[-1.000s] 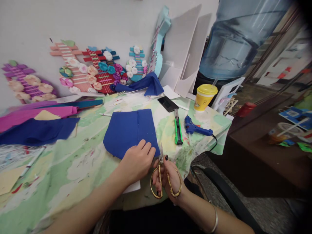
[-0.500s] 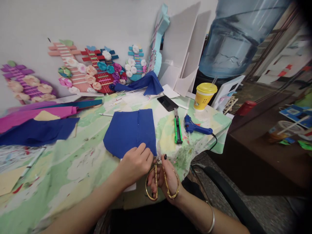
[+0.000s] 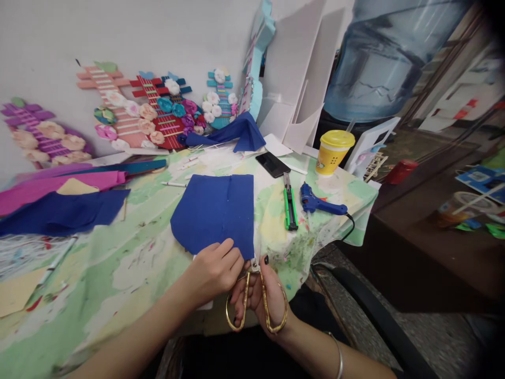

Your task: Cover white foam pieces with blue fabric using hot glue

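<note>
A blue felt piece [image 3: 215, 210] lies flat on the green-patterned table [image 3: 118, 273]. My left hand [image 3: 213, 271] pinches its near edge, fingers curled on the cloth. Just right of it, my right hand [image 3: 262, 295] grips gold-handled scissors [image 3: 252, 302], whose blades point up at the felt's near right corner. The blade tips are mostly hidden between my hands.
A green utility knife [image 3: 290, 208], a blue glue gun [image 3: 319, 202], a black phone [image 3: 272, 164] and a yellow cup [image 3: 331, 152] sit on the right. Pink and dark blue felt sheets [image 3: 59, 210] lie at the left. Flower crafts [image 3: 158, 113] lean on the wall. A water jug [image 3: 379, 58] stands behind.
The scissors and my right hand have moved left, up to the felt's near corner. My left fingers went from lying flat on the felt to pinching its edge.
</note>
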Motion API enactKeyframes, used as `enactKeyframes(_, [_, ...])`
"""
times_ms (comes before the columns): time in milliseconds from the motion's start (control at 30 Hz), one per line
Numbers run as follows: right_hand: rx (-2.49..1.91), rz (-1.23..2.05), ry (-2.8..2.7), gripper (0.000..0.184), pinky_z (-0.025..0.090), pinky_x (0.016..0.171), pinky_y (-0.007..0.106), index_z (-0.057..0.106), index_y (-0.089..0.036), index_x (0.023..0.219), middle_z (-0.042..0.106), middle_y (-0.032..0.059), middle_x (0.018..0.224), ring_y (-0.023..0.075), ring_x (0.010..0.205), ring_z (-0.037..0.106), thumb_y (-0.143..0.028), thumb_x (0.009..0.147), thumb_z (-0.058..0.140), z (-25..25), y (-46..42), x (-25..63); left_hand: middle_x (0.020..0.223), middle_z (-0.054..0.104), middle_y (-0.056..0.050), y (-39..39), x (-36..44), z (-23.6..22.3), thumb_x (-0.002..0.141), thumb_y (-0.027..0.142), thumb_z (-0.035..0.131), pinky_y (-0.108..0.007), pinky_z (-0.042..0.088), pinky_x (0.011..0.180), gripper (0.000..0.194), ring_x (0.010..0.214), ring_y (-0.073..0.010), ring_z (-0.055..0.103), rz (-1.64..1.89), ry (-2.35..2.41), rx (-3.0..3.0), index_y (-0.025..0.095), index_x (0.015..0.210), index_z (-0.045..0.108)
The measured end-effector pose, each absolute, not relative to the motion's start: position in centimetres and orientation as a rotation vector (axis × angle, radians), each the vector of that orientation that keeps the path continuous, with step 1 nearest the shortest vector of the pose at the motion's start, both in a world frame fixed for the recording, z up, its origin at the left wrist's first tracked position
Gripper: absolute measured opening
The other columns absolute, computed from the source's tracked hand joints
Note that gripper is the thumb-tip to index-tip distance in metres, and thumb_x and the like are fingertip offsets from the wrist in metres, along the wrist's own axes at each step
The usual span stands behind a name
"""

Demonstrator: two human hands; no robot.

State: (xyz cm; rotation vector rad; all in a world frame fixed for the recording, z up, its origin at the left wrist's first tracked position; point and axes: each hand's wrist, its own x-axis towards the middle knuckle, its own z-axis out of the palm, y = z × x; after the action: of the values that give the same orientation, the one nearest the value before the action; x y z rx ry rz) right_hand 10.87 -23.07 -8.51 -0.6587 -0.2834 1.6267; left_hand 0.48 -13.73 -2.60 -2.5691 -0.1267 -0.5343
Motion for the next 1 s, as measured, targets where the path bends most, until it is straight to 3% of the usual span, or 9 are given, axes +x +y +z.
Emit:
enactKeyframes(433, [-0.69, 1.487, -0.222, 0.065, 0.045, 0.037, 0.025, 0.04, -0.022, 0.096, 0.054, -0.0054, 0.049, 0.0173, 0.041, 0.058, -0.073, 0.063, 0.061, -7.7, -22.1, 8.6, 0.061, 0.051, -0.002, -13.4, -0.9, -2.3, 0.086, 0.01, 0.049, -0.028, 0.037, 0.053, 0.019, 0.067, -0.0178, 0.049, -0.521, -0.114, -2.614, 0.013, 0.069, 0.056])
enactKeyframes(1000, [-0.783, 1.369, -0.166, 0.055, 0.033, 0.027, 0.021, 0.042, -0.021, 0.081, 0.051, -0.0073, 0.04, 0.0098, 0.023, 0.04, -0.072, 0.068, 0.057, -7.7, -22.3, 8.0, 0.061, 0.05, -0.002, -13.4, -0.8, -2.4, 0.086, 0.008, 0.047, -0.027, 0.04, 0.054, 0.016, 0.066, -0.0172, 0.048, -0.589, -0.099, -2.614, 0.012, 0.073, 0.056])
